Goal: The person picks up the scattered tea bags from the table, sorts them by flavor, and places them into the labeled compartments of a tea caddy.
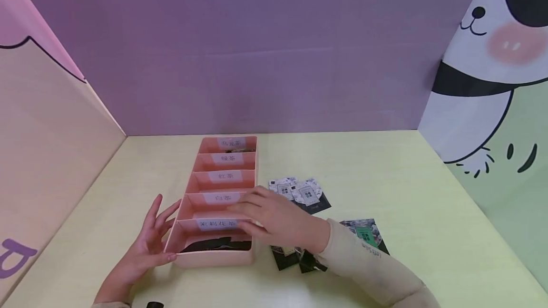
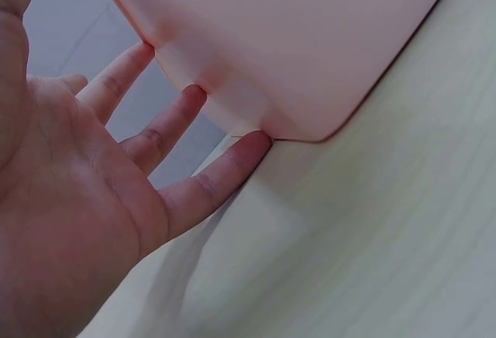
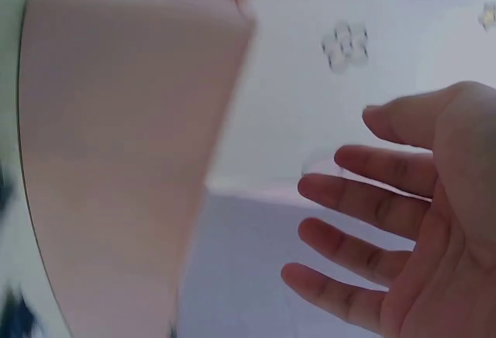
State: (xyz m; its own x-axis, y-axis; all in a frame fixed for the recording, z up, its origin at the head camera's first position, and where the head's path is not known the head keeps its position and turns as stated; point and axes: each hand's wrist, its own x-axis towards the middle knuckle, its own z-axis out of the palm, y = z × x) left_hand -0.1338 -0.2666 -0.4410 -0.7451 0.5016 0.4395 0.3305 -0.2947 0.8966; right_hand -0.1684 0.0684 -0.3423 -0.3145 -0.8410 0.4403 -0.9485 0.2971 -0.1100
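Note:
A pink box [image 1: 214,259] with several labelled compartments stands lengthwise on the pale table. Dark flat packets [image 1: 217,244] lie in its nearest compartment, and another dark packet [image 1: 240,150] shows in the farthest one. My left hand [image 1: 147,241] is at the near left side of the box; in the left wrist view its spread fingertips [image 2: 256,140] touch the box wall. Over the box's right edge, near the two nearest compartments, hovers my right hand [image 1: 282,222]. In the right wrist view its fingers are apart and loosely bent, with nothing held, beside the box's outer wall [image 3: 124,160].
Right of the box lie white-and-black packets [image 1: 309,195] and a packet with a green label [image 1: 367,235]. More dark packets [image 1: 284,259] are partly hidden under my right forearm. A small black object [image 1: 155,304] shows at the bottom edge. A purple wall [image 1: 265,61] closes the back.

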